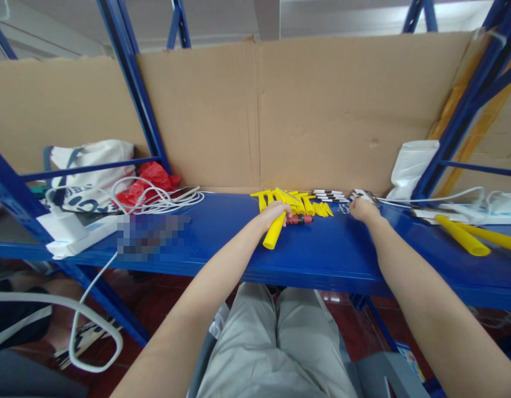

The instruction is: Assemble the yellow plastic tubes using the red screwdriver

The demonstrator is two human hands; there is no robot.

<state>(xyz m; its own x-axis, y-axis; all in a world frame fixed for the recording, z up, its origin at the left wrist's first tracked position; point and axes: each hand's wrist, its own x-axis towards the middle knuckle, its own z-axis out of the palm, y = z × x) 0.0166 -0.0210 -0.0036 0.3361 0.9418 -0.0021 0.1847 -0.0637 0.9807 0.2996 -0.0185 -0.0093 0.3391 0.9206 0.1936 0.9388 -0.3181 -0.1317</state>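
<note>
My left hand (275, 214) is wrapped round a yellow tool with a tubular handle (273, 236), whose open end points toward me. Several similar yellow pieces (308, 205) lie just behind it, with small flat yellow pieces (322, 209) to their right. A red and black tool (300, 219) rests beside my left hand. My right hand (362, 209) is closed near a white and black item (364, 195) and small metal pieces (344, 209); what its fingers hold is too small to make out. Black and white strips (330, 195) lie between the hands at the back.
Yellow tubes (464, 236) lie at the right on the blue shelf (321, 254). White cables (156, 203), a power strip (87, 235), a red bag (149, 179) and a cloth bag (93, 157) are at the left. Cardboard (321, 110) stands behind. A person's leg shows at lower left.
</note>
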